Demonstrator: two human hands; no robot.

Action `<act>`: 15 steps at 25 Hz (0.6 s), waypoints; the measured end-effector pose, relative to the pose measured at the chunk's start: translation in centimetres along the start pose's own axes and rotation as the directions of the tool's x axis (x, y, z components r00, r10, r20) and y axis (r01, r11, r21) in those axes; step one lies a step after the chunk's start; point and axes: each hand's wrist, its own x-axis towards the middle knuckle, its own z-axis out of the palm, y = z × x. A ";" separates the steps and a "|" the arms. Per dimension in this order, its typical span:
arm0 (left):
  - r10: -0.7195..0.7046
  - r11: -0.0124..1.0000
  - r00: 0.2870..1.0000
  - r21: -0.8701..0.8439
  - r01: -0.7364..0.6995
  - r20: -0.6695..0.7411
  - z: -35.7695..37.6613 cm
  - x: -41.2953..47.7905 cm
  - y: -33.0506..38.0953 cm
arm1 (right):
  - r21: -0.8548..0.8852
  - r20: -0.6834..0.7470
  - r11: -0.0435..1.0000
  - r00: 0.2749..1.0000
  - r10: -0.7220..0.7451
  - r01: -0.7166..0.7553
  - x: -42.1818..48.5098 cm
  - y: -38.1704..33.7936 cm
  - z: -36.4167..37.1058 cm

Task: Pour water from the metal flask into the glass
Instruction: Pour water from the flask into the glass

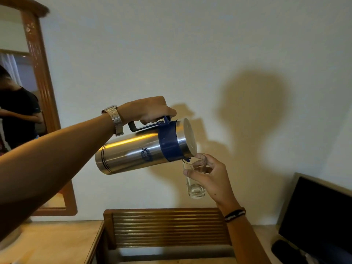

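Note:
My left hand [150, 109] grips the blue handle of the metal flask [131, 153], a steel cylinder with a blue collar. The flask is tipped almost level in mid-air, its lidded end to the right. Its small blue spout sits just over the rim of the glass [194, 187]. My right hand [207, 176] holds that tall clear glass upright in the air, fingers wrapped around its upper part. A little water lies in the bottom of the glass.
A wooden slatted chair back [167, 225] stands below the glass. A light wooden table [57, 242] is at the lower left. A dark monitor [320, 214] sits at the lower right. A wood-framed mirror [45, 88] hangs on the wall at left.

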 end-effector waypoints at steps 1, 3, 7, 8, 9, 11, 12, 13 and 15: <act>-0.004 1.000 1.000 0.007 0.004 0.002 -0.2 0.2 0.1 | 0.004 0.001 1.000 1.000 0.000 0.000 0.1 0.0 0.1; -0.014 0.999 1.000 0.052 0.014 0.000 -0.4 0.4 0.6 | 0.025 -0.008 1.000 1.000 0.001 -0.001 0.3 0.0 0.3; -0.013 0.986 0.999 0.168 0.021 -0.043 -1.1 0.9 1.5 | 0.069 -0.019 0.997 1.000 -0.015 0.016 0.7 0.0 0.9; -0.005 0.982 0.999 0.189 0.014 -0.050 -1.2 1.0 1.5 | 0.074 -0.018 0.997 1.000 -0.016 0.017 0.8 -0.1 1.0; 0.001 0.978 0.998 0.209 0.011 -0.058 -1.4 1.1 1.6 | 0.079 -0.019 0.997 1.000 -0.016 0.017 0.9 -0.2 1.1; 0.010 0.972 0.997 0.235 0.006 -0.070 -1.6 1.3 1.8 | 0.084 -0.020 0.996 1.000 -0.019 0.020 1.0 -0.3 1.2; 0.014 0.971 0.997 0.238 0.003 -0.070 -1.7 1.4 1.9 | 0.085 -0.019 0.996 1.000 -0.021 0.023 1.1 -0.3 1.3; 0.019 0.970 0.997 0.242 -0.001 -0.072 -1.8 1.3 2.0 | 0.089 -0.017 0.996 1.000 -0.025 0.026 1.1 -0.3 1.3; 0.017 0.971 0.998 0.240 -0.001 -0.065 -1.9 1.4 2.0 | 0.097 -0.012 0.995 0.999 -0.029 0.031 1.2 -0.4 1.3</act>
